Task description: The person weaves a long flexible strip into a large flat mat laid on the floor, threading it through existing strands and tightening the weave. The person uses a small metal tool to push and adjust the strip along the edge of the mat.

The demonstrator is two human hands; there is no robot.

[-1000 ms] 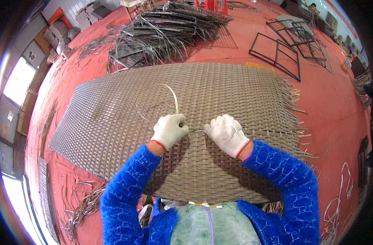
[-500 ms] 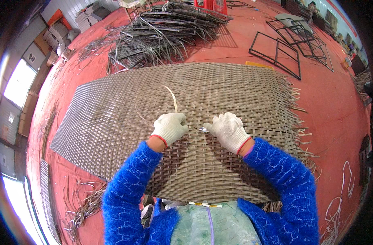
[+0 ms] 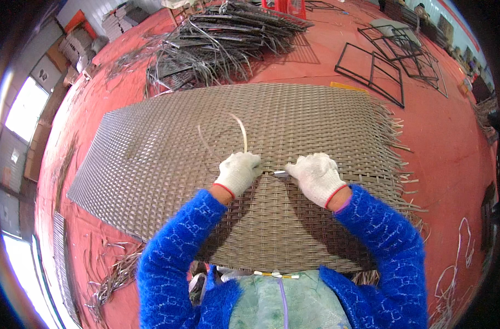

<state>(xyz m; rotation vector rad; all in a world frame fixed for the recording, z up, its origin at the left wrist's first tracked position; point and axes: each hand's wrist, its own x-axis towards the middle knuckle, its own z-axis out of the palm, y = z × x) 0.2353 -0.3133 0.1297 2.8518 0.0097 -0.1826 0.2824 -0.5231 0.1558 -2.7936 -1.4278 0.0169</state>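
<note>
A large brown-grey woven wicker panel [image 3: 156,159] lies in front of me, with loose strand ends along its right edge. Over its middle, my left hand [image 3: 238,174] is closed in a white knit glove. A thin pale weaving strip [image 3: 243,130] rises from this fist and curves up over the weave. My right hand [image 3: 318,180], gloved the same way, is closed around a small tool with a shiny flat metal tip [image 3: 280,173]. That tip points left toward my left fingers, low against the weave. The tool's handle is hidden inside the glove.
Beyond the panel rises a pile of dark woven pieces [image 3: 206,49] with trailing strands. Black metal frames [image 3: 370,74] lie on the red floor [image 3: 441,159] at the far right. Loose strips [image 3: 115,282] are heaped at the lower left, and white cord [image 3: 452,268] lies at the lower right.
Both hands have shifted slightly right along the panel. The pale strip has moved right with the left hand, and more of the tool's metal tip shows.
</note>
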